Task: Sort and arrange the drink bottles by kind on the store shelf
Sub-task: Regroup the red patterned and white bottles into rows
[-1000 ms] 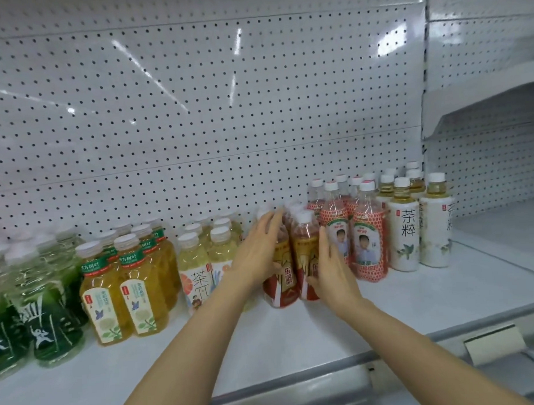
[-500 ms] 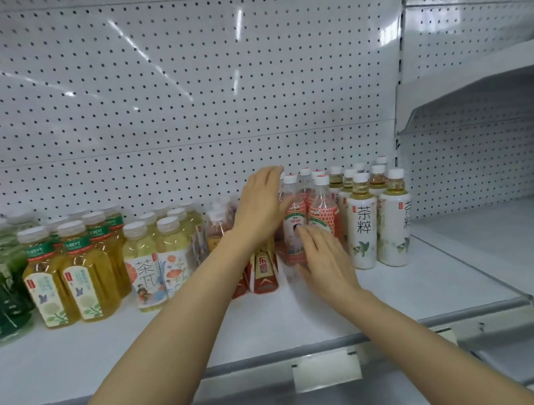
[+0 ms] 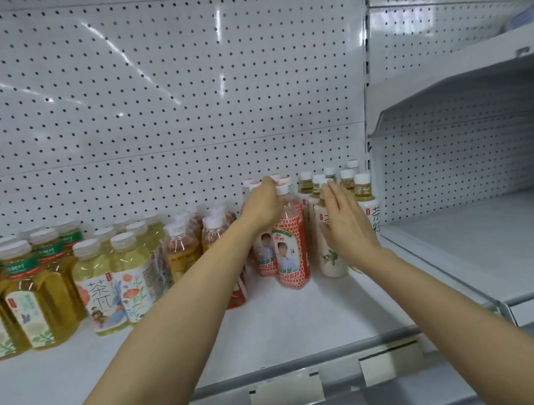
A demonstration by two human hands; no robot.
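Both hands are reaching into the bottles standing on the white store shelf (image 3: 294, 322), in front of the perforated back panel (image 3: 177, 99). The left hand (image 3: 264, 204) is lying over the shoulders of the red-patterned bottles (image 3: 291, 247), its fingers bending over their white caps; whether they are actually gripping one I cannot tell, since the fingertips are hiding behind the caps. The right hand (image 3: 345, 227) is being held flat, fingers straight and together, its palm facing the side of the white-labelled tea bottles (image 3: 329, 254) at the right end of the row, gripping nothing. The red-patterned bottles are standing just beside those white-labelled ones, between the two hands. To the left the amber bottles with red bases (image 3: 182, 250) are clustering behind the left forearm, then the pale floral-labelled bottles (image 3: 117, 283), and the green-banded yellow bottles (image 3: 36, 295) are sitting near the left edge.
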